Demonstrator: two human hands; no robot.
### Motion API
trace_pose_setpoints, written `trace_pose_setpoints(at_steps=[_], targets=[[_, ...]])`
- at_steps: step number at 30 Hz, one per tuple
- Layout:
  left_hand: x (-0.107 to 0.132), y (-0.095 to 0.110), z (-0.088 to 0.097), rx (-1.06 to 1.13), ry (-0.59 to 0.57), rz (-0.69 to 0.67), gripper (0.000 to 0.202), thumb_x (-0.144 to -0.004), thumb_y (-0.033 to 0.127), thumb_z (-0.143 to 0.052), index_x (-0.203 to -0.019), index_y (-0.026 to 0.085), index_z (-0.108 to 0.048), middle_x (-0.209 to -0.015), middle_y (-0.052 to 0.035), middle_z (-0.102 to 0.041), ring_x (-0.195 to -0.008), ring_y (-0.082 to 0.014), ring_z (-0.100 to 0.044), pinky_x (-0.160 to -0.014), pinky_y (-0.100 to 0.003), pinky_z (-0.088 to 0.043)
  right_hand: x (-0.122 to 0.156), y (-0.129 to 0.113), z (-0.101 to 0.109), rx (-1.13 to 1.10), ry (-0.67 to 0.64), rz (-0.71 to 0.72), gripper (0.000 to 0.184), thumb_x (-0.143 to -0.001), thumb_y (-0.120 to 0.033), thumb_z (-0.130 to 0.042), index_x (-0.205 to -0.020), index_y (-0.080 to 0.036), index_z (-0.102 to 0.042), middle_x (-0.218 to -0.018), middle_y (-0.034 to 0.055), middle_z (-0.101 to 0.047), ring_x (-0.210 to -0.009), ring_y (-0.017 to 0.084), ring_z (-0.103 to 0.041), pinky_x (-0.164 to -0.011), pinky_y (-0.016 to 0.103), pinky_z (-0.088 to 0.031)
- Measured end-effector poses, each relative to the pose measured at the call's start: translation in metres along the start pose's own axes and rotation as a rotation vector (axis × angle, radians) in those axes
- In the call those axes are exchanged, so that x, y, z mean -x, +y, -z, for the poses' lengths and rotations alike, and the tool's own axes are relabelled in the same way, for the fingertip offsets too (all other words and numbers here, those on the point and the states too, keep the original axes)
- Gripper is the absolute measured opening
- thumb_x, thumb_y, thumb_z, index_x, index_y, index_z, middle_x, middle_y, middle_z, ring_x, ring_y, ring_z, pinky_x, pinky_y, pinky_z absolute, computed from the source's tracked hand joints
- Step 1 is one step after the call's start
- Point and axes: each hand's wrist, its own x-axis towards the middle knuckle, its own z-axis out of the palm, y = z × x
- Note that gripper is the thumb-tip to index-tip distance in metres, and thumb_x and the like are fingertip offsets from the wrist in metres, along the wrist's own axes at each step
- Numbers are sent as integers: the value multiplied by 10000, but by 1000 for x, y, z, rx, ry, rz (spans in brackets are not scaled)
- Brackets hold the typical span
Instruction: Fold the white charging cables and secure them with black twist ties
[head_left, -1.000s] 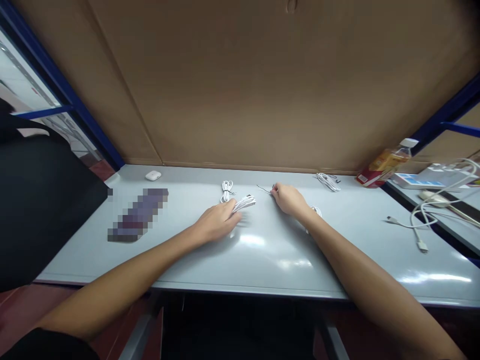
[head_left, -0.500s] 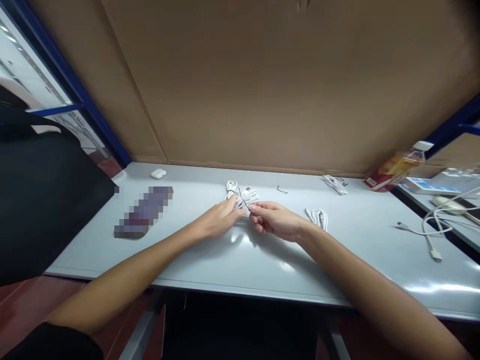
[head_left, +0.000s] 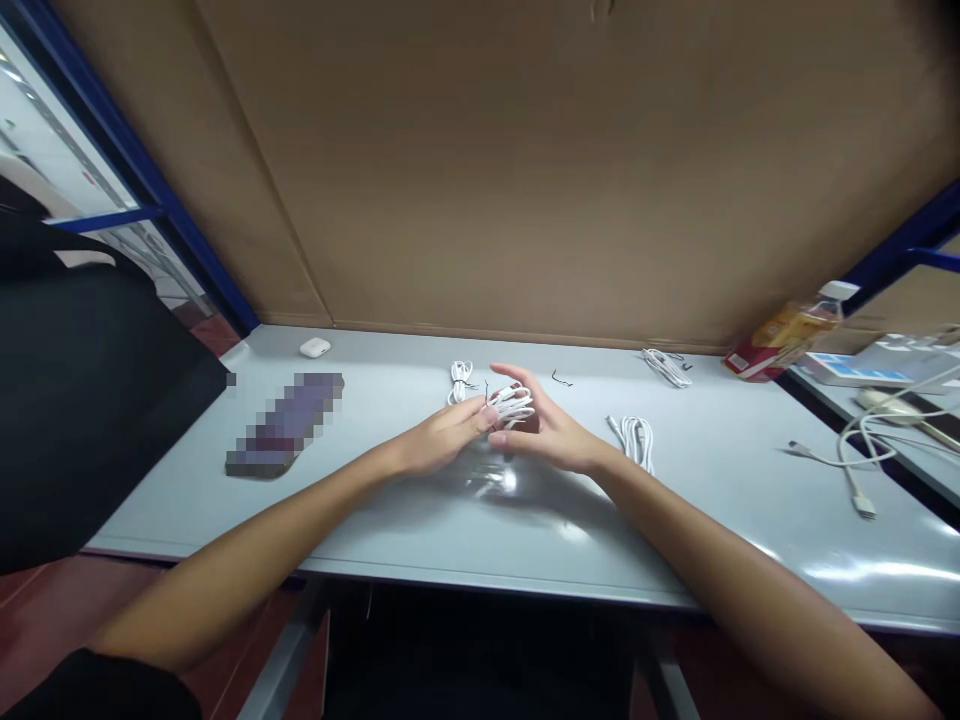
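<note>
A coiled white cable (head_left: 513, 403) is pinched between the thumb and fingers of my left hand (head_left: 444, 436), lifted a little over the desk. A thin black twist tie (head_left: 486, 392) sticks up from the coil beside my left fingertips. Around the coil's right side curves my right hand (head_left: 551, 425), thumb and fingers spread apart; whether it touches the cable I cannot tell. Just behind my left hand lies another white cable bundle (head_left: 460, 380) bound with a dark tie. A loose black twist tie (head_left: 561, 379) rests on the desk behind my right hand.
On the grey desk (head_left: 420, 530), more coiled cables (head_left: 636, 442) lie to the right, with a loose white cable (head_left: 832, 462) beyond. A drink bottle (head_left: 780, 340) leans at the back right. On the left are a white earbud case (head_left: 315, 347) and a blurred phone (head_left: 289, 425).
The cable coil has come up off the desk in my left hand. My right hand has let go of the twist tie and opened around the coil's right side.
</note>
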Motion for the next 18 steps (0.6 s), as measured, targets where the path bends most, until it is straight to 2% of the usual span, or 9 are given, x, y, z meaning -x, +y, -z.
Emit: trace_pose_setpoints(at_steps=[2,5,7,9,13,18], targets=[[1,1,1,99,-104,49,504,-1013,652,-351,-1009,223,-616,-782,-34,-584,-693,-193,-541,-624,-321,-438,1,0,0,92,26,121,831,-795,-370,-820,-1502,-344,-384,-1327,94,-591,-1036,236,-679,-842,392,-584],[2,0,3,191,-177,93,490,-997,670,-372,-965,227,-578,-725,-16,-488,-590,-158,-419,-535,-309,-346,0,2,0,165,65,205,711,-774,-381,-842,-1401,-315,-513,-1362,102,-584,-1145,266,-640,-885,399,-574],[3,-1,4,221,-196,102,466,-994,661,-395,-949,229,-564,-735,-15,-469,-584,-149,-387,-523,-307,-324,-2,2,0,175,74,226,639,-767,-374,-845,-1333,-293,-562,-1361,102,-591,-1123,255,-645,-871,384,-572],[3,-1,5,255,-206,102,441,-989,646,-428,-951,229,-567,-744,-15,-463,-588,-143,-384,-520,-303,-331,-3,2,0,181,82,242,570,-769,-366,-841,-1272,-272,-591,-1305,95,-619,-1041,227,-664,-830,360,-568],[1,0,6,312,-200,97,445,-964,664,-474,-960,229,-570,-714,0,-417,-565,-129,-353,-494,-292,-308,-4,1,1,240,117,253,392,-791,-396,-824,-1106,-249,-643,-1056,47,-675,-881,185,-642,-761,328,-535],[-2,-3,7,320,-160,98,460,-976,686,-425,-962,234,-511,-679,27,-359,-557,-128,-335,-514,-289,-293,-5,0,5,357,198,249,309,-816,-466,-791,-999,-234,-698,-985,50,-690,-850,193,-619,-756,337,-516]])
